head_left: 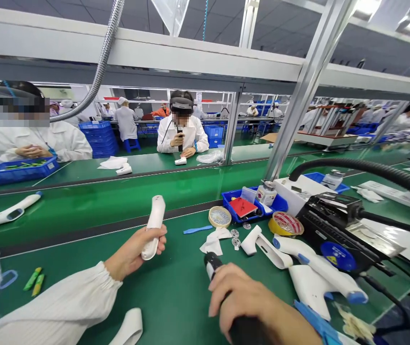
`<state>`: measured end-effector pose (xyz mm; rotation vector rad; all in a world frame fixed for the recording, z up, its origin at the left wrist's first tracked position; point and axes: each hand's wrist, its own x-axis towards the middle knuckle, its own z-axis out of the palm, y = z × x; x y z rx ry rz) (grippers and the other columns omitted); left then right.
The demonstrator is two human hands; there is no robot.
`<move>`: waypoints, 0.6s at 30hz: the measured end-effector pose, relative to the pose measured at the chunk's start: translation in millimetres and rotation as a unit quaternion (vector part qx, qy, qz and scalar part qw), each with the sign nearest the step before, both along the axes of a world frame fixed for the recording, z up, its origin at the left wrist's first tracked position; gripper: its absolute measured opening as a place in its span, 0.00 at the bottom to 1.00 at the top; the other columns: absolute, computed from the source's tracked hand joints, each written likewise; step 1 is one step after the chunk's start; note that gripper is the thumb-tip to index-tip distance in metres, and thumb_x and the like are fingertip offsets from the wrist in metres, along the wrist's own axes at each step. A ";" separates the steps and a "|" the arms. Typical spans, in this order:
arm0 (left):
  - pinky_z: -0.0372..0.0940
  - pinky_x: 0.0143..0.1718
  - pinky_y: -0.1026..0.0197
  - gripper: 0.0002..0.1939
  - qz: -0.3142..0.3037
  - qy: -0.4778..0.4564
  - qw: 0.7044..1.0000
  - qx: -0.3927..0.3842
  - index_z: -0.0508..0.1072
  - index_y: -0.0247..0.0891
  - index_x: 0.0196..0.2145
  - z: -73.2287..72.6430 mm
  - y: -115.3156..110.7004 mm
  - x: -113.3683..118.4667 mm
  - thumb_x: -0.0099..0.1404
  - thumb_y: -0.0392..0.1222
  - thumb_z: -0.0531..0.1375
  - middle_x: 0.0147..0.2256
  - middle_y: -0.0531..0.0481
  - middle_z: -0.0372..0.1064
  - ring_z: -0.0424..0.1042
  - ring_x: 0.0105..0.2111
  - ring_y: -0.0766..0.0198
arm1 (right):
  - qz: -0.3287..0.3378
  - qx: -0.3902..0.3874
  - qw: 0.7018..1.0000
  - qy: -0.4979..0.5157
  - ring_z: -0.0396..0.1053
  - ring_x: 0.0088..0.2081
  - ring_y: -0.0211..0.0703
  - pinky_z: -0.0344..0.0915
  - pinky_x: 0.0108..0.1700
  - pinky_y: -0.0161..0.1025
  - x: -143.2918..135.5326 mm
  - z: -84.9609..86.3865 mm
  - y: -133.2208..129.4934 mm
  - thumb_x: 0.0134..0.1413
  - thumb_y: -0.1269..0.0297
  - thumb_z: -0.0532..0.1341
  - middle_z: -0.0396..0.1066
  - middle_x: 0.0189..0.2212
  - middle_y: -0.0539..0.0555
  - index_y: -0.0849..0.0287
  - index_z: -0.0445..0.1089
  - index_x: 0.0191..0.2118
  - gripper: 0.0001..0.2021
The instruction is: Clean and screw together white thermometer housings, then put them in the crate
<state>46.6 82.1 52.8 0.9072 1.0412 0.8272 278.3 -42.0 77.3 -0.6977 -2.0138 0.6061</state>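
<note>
My left hand [136, 249] is closed around a white curved plastic handle piece [156, 215], held tilted above the green table. In my right hand [240, 294] is a dark electric screwdriver [214, 261], its tip pointing away from me and apart from the white piece. Part of its body is hidden behind my fingers. Below my left sleeve lies another white plastic shell [131, 328]. To the right of the screwdriver sit an open white housing [271, 247] and several white bodies with blue ends, one of them a gun-shaped piece [310, 287].
A tape roll [219, 217], a blue spudger-like stick [197, 230], a blue bin [235, 194] and a yellow tape roll [286, 224] lie ahead. A black machine [337, 230] stands right. Two green batteries [34, 282] lie left. A white thermometer-like device [8, 211] rests beyond. Co-workers sit opposite.
</note>
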 end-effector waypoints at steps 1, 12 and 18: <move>0.61 0.18 0.69 0.05 0.014 -0.009 1.000 -0.009 0.67 0.33 0.27 -1.9 -4.1 -9.2 0.54 0.36 0.61 0.19 0.52 0.65 0.64 0.17 0.71 | 0.038 0.052 0.995 -0.078 0.68 0.37 0.41 0.66 0.43 0.41 -4.2 -3.3 4.1 0.52 0.63 0.57 0.73 0.29 0.50 0.50 0.67 0.30 0.02; 0.65 0.32 0.59 0.14 0.031 -0.218 0.970 -0.101 0.69 0.33 0.32 -10.3 -37.8 -37.1 0.59 0.47 0.52 0.30 0.43 0.71 0.70 0.30 0.60 | -0.063 0.195 0.936 -0.285 0.69 0.34 0.49 0.69 0.31 0.48 -9.6 -19.8 43.7 0.52 0.72 0.51 0.71 0.39 0.58 0.50 0.60 0.51 0.19; 0.61 0.25 0.64 0.15 0.024 -0.334 0.930 -0.149 0.69 0.36 0.25 -10.0 -43.4 -13.2 0.58 0.49 0.52 0.22 0.51 0.69 0.67 0.23 0.66 | -0.017 0.216 0.936 -0.278 0.62 0.48 0.47 0.64 0.44 0.45 -102.4 -13.6 74.3 0.54 0.68 0.55 0.64 0.50 0.58 0.56 0.58 0.52 0.18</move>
